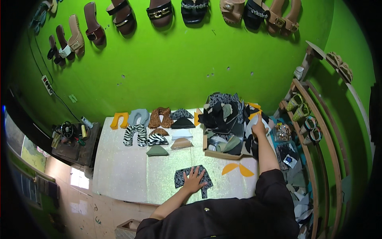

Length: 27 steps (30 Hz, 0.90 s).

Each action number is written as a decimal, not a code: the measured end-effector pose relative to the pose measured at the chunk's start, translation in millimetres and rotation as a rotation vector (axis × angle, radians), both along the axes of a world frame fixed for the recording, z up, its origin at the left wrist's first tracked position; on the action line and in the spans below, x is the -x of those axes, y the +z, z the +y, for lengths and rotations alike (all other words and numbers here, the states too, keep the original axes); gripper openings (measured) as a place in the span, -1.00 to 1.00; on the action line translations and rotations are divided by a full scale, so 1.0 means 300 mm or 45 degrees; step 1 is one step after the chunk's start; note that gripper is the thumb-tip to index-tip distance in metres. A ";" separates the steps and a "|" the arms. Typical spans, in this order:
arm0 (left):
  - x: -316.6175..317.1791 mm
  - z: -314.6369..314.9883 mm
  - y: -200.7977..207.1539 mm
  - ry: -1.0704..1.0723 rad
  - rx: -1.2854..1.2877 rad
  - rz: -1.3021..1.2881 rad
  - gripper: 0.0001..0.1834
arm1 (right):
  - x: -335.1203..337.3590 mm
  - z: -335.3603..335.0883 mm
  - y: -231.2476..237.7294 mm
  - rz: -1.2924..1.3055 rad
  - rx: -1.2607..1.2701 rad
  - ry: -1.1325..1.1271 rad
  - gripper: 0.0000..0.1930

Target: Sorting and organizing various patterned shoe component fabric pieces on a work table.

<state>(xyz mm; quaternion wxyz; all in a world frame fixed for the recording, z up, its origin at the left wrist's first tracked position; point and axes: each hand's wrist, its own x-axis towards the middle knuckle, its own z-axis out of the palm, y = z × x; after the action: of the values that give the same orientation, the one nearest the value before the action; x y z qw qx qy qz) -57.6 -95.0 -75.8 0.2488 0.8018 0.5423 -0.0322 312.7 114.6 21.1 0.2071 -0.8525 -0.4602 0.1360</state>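
Observation:
My left hand (193,182) lies flat with fingers spread on a black-and-white patterned fabric piece (181,178) near the front of the table. At the right of the cardboard box (225,154), my right hand (259,128) is closed on the edge of a pale grey cut piece (249,128). Its fingertips are partly hidden. The box is heaped with black, grey and green scraps (223,115). Two yellow curved pieces (238,169) lie between the hands, nearer the right forearm.
Sorted stacks stand at the table's back: yellow (119,120), zebra (135,137), leopard (160,118) and green (157,151) pieces. A wooden rack (314,147) with sandals (300,106) borders the right side. A sewing machine (67,130) stands left. Sandals (160,12) hang on the green wall.

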 end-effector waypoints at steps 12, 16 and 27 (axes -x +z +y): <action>-0.006 0.021 0.015 0.016 -0.004 -0.008 -0.19 | 0.002 -0.257 0.275 0.865 -1.336 0.424 -0.85; 0.001 0.015 0.042 0.035 0.031 -0.073 -0.25 | 0.092 -0.334 0.410 1.046 -1.461 0.492 -0.64; 0.055 0.094 0.481 0.118 -1.299 -0.784 -0.21 | 0.420 -0.463 0.553 0.512 -0.746 1.475 -0.85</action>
<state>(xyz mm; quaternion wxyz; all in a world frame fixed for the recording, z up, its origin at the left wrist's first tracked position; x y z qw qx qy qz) -74.1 -67.0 68.7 -0.0208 0.7680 0.4267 0.4771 186.8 -24.3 187.1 0.4046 -0.3352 -0.8131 0.2507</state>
